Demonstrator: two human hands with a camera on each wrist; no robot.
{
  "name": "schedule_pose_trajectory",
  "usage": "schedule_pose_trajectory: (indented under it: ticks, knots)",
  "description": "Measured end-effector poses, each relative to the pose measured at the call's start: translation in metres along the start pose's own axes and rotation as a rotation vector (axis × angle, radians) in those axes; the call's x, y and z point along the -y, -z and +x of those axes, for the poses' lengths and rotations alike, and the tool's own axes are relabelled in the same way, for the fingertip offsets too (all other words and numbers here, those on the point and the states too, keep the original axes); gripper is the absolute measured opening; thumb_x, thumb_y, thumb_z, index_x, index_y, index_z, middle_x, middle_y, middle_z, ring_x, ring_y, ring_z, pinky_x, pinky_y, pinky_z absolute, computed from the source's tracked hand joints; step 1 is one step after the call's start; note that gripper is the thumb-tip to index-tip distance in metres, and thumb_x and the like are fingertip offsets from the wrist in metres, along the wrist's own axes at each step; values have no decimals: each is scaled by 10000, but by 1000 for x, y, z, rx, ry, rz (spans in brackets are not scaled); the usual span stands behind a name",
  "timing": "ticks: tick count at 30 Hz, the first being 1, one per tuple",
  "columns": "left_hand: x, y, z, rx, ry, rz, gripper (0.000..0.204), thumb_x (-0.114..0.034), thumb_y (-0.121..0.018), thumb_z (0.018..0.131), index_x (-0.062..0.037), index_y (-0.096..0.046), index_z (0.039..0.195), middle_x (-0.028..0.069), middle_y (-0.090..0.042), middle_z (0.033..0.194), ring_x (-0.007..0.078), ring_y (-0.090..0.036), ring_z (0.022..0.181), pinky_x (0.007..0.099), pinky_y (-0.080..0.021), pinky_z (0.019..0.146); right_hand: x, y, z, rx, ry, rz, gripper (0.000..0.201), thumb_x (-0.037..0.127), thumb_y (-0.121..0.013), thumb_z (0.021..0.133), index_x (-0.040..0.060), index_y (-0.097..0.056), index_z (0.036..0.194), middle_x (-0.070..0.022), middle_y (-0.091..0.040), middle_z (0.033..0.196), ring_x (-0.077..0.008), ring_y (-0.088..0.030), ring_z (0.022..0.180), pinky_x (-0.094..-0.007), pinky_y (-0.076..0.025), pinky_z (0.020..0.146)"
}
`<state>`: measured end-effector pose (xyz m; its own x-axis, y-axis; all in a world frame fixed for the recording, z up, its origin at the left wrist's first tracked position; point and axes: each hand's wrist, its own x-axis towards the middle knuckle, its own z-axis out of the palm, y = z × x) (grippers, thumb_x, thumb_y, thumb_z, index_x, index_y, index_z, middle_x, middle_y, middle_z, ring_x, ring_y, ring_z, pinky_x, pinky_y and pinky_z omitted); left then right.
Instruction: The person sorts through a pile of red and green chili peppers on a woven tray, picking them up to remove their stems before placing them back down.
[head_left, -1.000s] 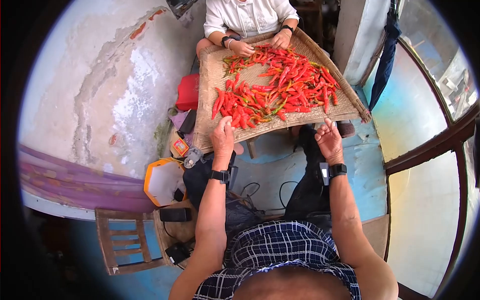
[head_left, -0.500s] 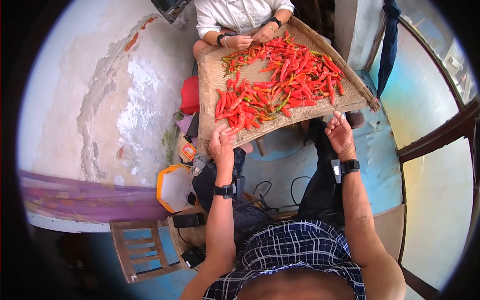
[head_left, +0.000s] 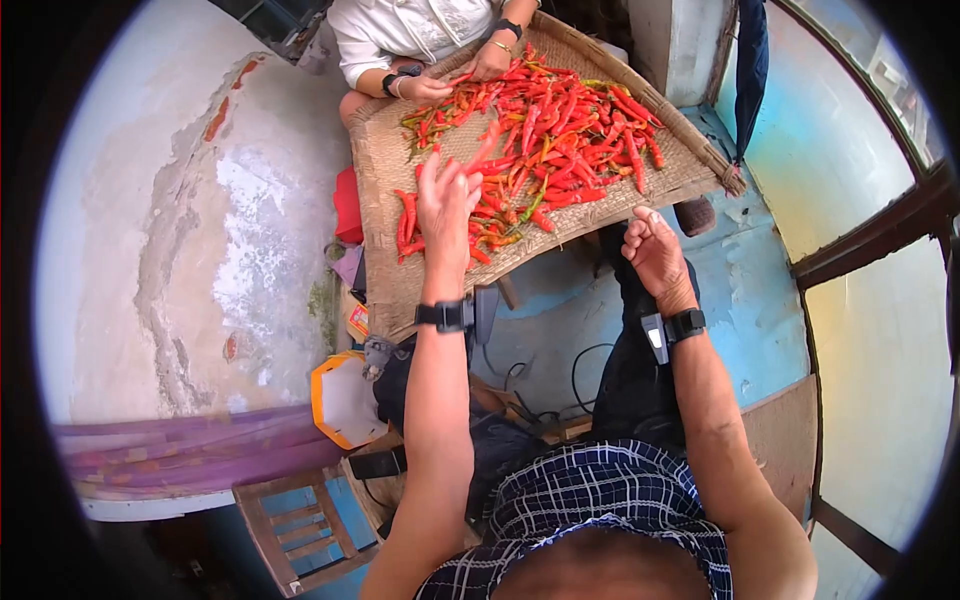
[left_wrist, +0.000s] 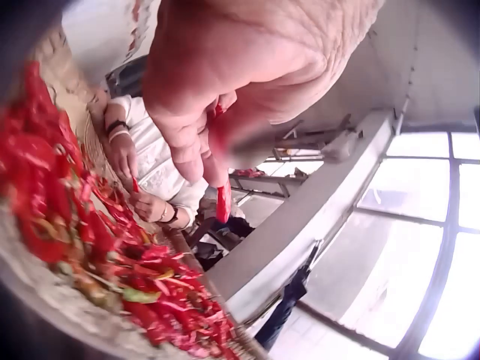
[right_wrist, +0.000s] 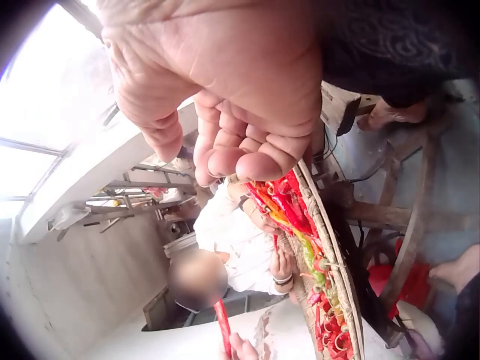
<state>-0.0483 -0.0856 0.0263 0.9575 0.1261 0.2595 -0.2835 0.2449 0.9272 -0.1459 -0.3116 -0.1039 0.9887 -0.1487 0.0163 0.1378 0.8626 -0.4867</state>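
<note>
My left hand (head_left: 446,207) is raised over the near part of a woven tray (head_left: 385,290) and pinches a red chili pepper (head_left: 487,146). In the left wrist view that chili pepper (left_wrist: 223,201) sticks out below the fingertips. Below it, a spread of red chili peppers (head_left: 575,130), with a few green and orange ones, covers much of the tray. My right hand (head_left: 655,250) hangs just off the tray's near right edge, its fingers loosely curled around nothing. In the right wrist view its palm (right_wrist: 225,67) shows bare.
Across the tray sits a person in a white top (head_left: 410,35), hands among the peppers at the far edge. A folded umbrella (head_left: 752,75) hangs by the window at right. On the left are an orange-rimmed container (head_left: 350,400), a red object (head_left: 347,205) and a wooden chair (head_left: 310,530).
My left hand has moved from the tray's near edge up and forward over the peppers, lifting a chili pepper. My right hand stays near the tray's edge, and the head view has shifted.
</note>
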Motion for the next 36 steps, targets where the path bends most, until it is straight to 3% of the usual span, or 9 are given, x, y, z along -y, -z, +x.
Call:
schedule_pose_trajectory:
  ticks: [3,6,12,19,22,23,27,34,36]
  knots:
    - [46,10,25,317,-26,752,418,-73,-581,844,-33,-469,1245,139,-590,1091,140,-594,843,278,-505,687,-1,0,1,-14,4,1,269,270,-567,909,57,-562,1073,-20,-562,767,-115,-497,671,-261,-423,592]
    - [74,15,7,672,-470,1266,503,9,-524,765,-128,-495,1248,142,-577,1136,325,-601,958,410,-494,789,-3,6,4,-12,17,14,278,274,-595,886,66,-564,1067,-29,-566,762,-113,-513,665,-261,-441,572]
    - [69,-12,-5,686,-2,1568,355,-46,-515,796,-109,-516,1146,196,-612,1048,393,-592,933,507,-475,742,1,0,4,-51,-50,1,253,244,-605,883,68,-565,1061,-30,-592,766,-122,-533,652,-265,-445,573]
    - [71,47,14,554,-283,1355,304,-98,-601,784,-59,-528,1077,213,-623,941,401,-597,890,495,-470,726,1,9,7,-17,-9,17,266,263,-577,903,52,-575,1065,-30,-579,763,-116,-520,663,-256,-450,590]
    - [67,83,32,354,-91,1131,221,-145,-615,802,-50,-570,996,197,-622,807,376,-604,743,423,-479,649,1,10,9,-22,-12,-3,280,274,-570,907,53,-574,1078,-26,-576,765,-113,-517,665,-256,-445,592]
    - [66,100,39,301,-3,1083,187,-209,-625,853,-96,-606,1001,11,-598,680,89,-514,518,267,-431,475,2,9,9,-15,-10,-17,285,278,-572,905,54,-573,1081,-24,-575,767,-112,-516,667,-255,-442,594]
    - [22,105,31,86,360,654,217,-285,-608,891,-73,-606,934,-8,-562,650,54,-477,485,205,-394,431,2,7,9,-20,-15,-55,284,294,-581,896,70,-568,1069,-4,-564,776,-118,-492,691,-259,-403,603]
    - [4,105,42,452,587,936,319,-363,-640,851,-52,-604,913,7,-551,638,81,-485,498,230,-380,450,3,10,9,-32,-3,-56,301,292,-577,900,51,-566,1080,-8,-570,765,-100,-515,675,-240,-436,606]
    - [22,89,52,507,315,1075,255,-348,-634,864,-105,-565,831,-52,-447,539,51,-378,415,224,-315,393,3,9,9,-42,-6,-58,307,301,-582,897,52,-568,1076,-5,-568,764,-99,-514,675,-235,-435,608]
